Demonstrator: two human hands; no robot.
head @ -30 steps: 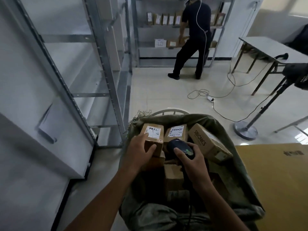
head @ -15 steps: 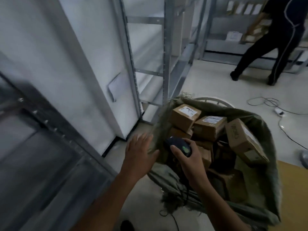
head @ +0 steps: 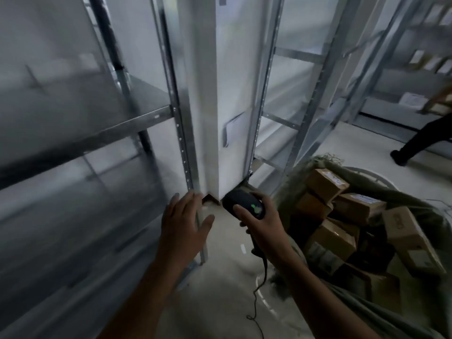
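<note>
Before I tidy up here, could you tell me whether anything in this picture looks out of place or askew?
Only mildly: the cardboard boxes in the green sack lie tumbled at odd angles, not stacked. The scanner in the right hand trails its cable loose toward the floor. Nothing looks spilled or damaged.

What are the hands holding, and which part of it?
The right hand grips the black barcode scanner by its handle, just below the head. The left hand holds nothing, fingers spread.

Boxes [head: 342, 238] in sack [head: 367, 311] at right, shelving [head: 181, 143] left, scanner [head: 244, 204] between.
</note>
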